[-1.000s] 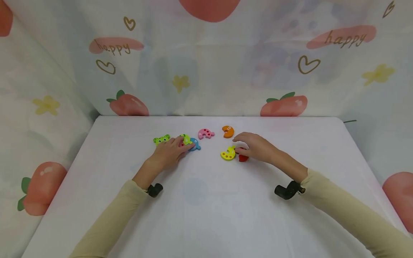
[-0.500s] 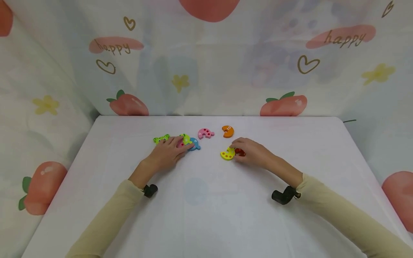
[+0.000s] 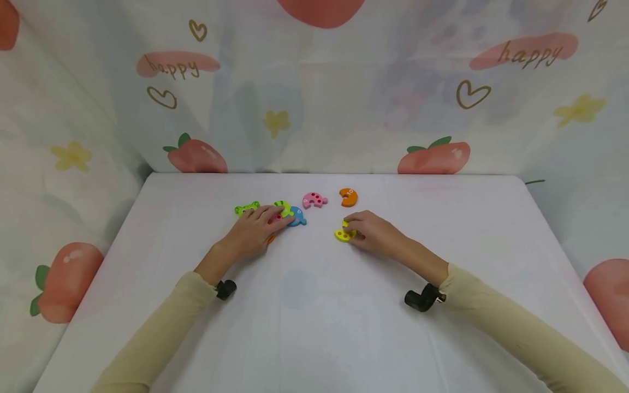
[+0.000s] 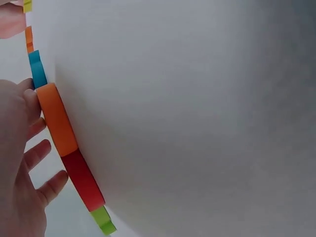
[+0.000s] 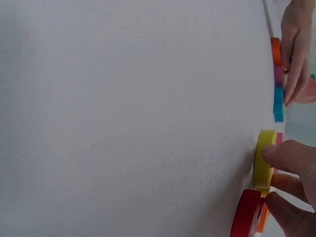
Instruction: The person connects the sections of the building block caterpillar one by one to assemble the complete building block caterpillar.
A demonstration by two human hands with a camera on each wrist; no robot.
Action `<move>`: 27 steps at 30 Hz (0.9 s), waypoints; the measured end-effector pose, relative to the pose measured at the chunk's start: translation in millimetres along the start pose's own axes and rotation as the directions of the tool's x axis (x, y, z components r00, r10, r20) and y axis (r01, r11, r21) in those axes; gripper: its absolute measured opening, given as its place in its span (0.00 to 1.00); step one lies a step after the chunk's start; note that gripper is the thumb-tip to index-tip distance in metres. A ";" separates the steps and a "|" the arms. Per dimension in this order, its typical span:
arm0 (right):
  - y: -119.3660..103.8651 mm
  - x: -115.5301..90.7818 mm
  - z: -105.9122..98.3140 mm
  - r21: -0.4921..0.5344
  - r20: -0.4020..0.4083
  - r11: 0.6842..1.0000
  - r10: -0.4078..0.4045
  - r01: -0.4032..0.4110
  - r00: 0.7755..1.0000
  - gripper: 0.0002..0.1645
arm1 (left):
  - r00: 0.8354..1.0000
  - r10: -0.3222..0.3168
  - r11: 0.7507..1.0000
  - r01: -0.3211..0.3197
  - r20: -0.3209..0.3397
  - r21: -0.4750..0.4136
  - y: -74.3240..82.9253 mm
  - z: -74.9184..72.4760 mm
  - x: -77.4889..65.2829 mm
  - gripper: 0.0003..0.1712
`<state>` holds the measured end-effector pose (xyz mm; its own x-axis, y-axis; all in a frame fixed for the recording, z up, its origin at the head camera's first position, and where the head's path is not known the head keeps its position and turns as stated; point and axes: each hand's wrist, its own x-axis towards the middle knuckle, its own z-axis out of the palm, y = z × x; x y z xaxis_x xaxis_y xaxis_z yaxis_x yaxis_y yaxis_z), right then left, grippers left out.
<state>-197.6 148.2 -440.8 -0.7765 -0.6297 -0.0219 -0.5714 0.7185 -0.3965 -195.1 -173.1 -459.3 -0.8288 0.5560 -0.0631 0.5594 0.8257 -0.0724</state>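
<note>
My right hand (image 3: 375,232) pinches a yellow spotted puzzle piece (image 5: 261,170), its thumb on the near edge and fingers on the far side. A red puzzle piece (image 5: 246,215) lies right beside the yellow one; in the head view the right hand hides it. Over a row of joined puzzle pieces at the left, my left hand (image 3: 253,229) rests with its fingers stretched out. From under it show a green animal-head piece (image 3: 245,208), a light green piece (image 3: 282,207) and a blue piece (image 3: 297,216). Orange (image 4: 58,119) and red edges face the left wrist camera.
A pink spotted puzzle piece (image 3: 313,200) and an orange one (image 3: 349,197) lie farther back on the white table (image 3: 314,327). Behind the table hangs a printed cloth (image 3: 324,109). Each wrist carries a small black camera (image 3: 421,299).
My right hand has moved left and its fingers have closed on the yellow piece, covering the red one. The left hand has stayed nearly in place over its row.
</note>
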 end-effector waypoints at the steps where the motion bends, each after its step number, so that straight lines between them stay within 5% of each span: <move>1: -0.7 1.1 0.2 0.010 0.008 1.000 0.003 -0.003 1.000 0.14 | 1.000 0.003 1.000 -0.003 -0.001 0.000 0.0 -0.4 0.0 0.38; 11: -10.9 10.5 5.4 0.014 0.014 0.996 0.090 -0.090 0.996 0.18 | 0.998 -0.028 0.999 0.026 0.049 0.040 2.1 -4.5 2.0 0.38; 17: -19.1 20.2 8.4 0.094 -0.022 0.983 0.162 -0.160 0.987 0.29 | 0.995 -0.060 0.997 0.056 0.079 0.051 5.6 -5.7 5.3 0.38; 27: -36.1 37.3 17.1 0.204 -0.096 0.974 0.123 -0.101 0.988 0.32 | 0.993 -0.064 0.997 0.060 0.095 0.044 5.6 -7.9 3.9 0.39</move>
<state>-201.4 93.8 -443.1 -0.8629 -0.5051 0.0182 -0.4237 0.7032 -0.5709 -195.3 -165.5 -452.1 -0.8578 0.4907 -0.1531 0.5091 0.8523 -0.1201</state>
